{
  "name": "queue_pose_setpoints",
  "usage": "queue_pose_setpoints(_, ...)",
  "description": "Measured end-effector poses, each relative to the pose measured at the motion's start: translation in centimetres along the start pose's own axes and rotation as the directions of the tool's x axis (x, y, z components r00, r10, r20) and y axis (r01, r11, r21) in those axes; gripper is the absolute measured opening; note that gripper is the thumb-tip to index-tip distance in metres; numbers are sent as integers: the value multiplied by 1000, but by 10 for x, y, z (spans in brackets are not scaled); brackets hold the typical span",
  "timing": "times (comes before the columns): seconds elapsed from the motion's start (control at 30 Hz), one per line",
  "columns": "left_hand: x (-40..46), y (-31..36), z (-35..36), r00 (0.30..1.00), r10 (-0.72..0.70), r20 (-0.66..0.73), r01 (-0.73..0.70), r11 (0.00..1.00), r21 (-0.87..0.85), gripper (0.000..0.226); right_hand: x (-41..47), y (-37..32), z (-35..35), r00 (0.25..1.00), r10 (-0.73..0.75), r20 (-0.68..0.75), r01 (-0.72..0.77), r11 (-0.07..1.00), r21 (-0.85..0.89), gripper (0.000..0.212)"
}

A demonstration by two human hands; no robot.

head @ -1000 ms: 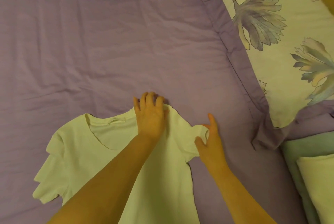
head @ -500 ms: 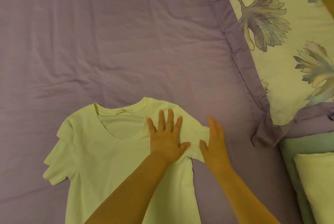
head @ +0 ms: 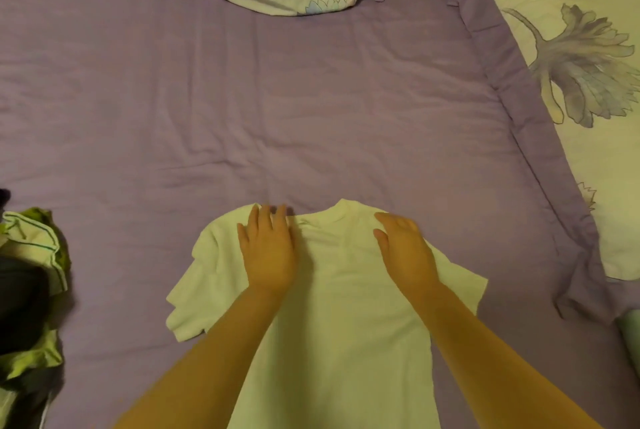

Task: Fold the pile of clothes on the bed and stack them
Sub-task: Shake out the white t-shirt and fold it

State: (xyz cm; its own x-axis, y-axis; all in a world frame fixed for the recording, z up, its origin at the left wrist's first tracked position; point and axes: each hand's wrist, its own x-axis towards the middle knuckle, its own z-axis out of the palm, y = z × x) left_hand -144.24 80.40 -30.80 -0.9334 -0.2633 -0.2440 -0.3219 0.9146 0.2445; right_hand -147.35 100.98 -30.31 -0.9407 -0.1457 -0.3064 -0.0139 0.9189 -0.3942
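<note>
- Far to the left, at the edge of the bed (head: 242, 99), I can see the pile of clothes (head: 31, 276). It is green and dark, and it is all bunched up and not folded yet.
- In the middle, near me, a pale T-shirt (head: 346, 324) lies flat on the purple sheet with its neck pointing away from me.
- My left hand (head: 268, 252) lies flat on the left shoulder of the shirt. The grip is wide, with straight fingers that press down and hold nothing.
- My right hand (head: 407, 252) lies flat on the right shoulder. Its grip is wide too, and it holds nothing.
- I think this step is smoothing the shirt so it is neat for folding.
- Next, I think each hand must pinch a sleeve or a side and bring it over the middle. The cloth is soft and floppy, so it could wrinkle if I go fast.
- Half a second ago my left hand was on the right shoulder, close to my right hand. Now it is over on the left shoulder.
- My right hand was beside the right sleeve then. Now it is up on the shoulder.
- On the right, a flowery quilt (head: 571, 65) lies well apart from the shirt.
</note>
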Motion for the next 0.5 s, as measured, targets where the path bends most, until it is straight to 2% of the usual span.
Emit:
queue_pose_setpoints(0.13, 30, -36, -15, 988, -155, -12, 155, 987, 43, 40, 34, -21, 10, 999, 34, 36, -31, 996, -83, 42)
queue_pose_setpoints(0.2, 37, -47, -19, 978, -207, 10, 207, 978, 28, 32, 43, -26, 11, 995, 68, 66, -63, 995, -77, 35)
queue_pose_setpoints(0.3, 43, -54, -21, 976, -206, -66, 191, 964, -184, 18, 50, -28, 6, 973, 227, -47, -214, 958, 192, 25)
queue_pose_setpoints(0.37, 45, -53, -24, 971, -200, -129, 147, 931, -333, 11, 48, -29, 3, 945, 301, -125, -254, 921, 294, 24)
queue_pose_setpoints(0.43, 43, -54, -24, 978, -188, -87, 142, 913, -382, 19, 40, -35, 6, 956, 252, -150, -200, 935, 294, 25)
queue_pose_setpoints(0.5, 37, -67, -22, 980, -194, -40, 167, 918, -361, 37, 28, -51, 14, 983, 111, -144, -77, 972, 222, 34)
